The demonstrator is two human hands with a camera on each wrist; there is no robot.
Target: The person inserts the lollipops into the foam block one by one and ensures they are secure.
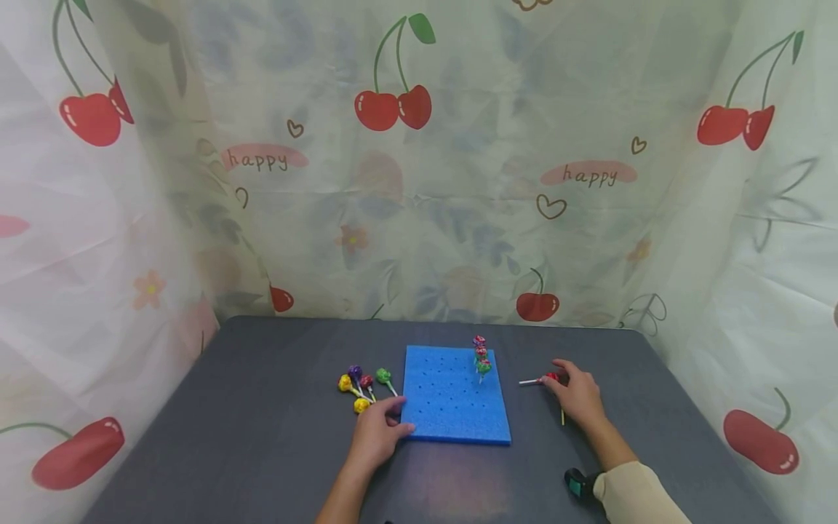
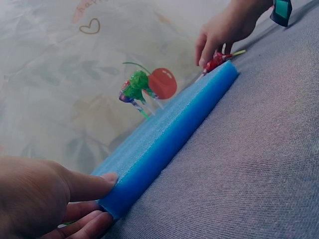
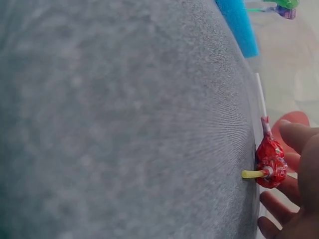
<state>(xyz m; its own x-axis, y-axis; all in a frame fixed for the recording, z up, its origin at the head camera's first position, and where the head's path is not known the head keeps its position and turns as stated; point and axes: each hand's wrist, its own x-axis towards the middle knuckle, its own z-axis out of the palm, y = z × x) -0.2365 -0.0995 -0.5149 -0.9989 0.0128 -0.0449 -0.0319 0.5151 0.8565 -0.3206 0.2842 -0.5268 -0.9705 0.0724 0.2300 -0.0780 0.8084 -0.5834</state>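
Note:
My left hand (image 1: 374, 435) grips the left edge of a blue foam board (image 1: 452, 407) dotted with small holes. In the left wrist view, its thumb (image 2: 94, 185) lies on top and the other fingers are at the side and underneath. Several wrapped lollipops (image 1: 483, 366) stand in a row near the board's right edge. Over to the right, my right hand (image 1: 579, 397) is around two red lollipops (image 3: 271, 162) lying on the table, one with a white stick, one with a yellow stick. Its fingers are spread and loosely bent, with the thumb apart from the candy.
Left of the board lie several loose lollipops, among them a yellow one (image 1: 345, 383), a purple one (image 1: 355, 372) and a green one (image 1: 383, 375). The dark grey table (image 1: 262, 407) meets a cherry-printed curtain (image 1: 419, 240) at the back and sides. A dark band (image 1: 579, 483) is near the right wrist.

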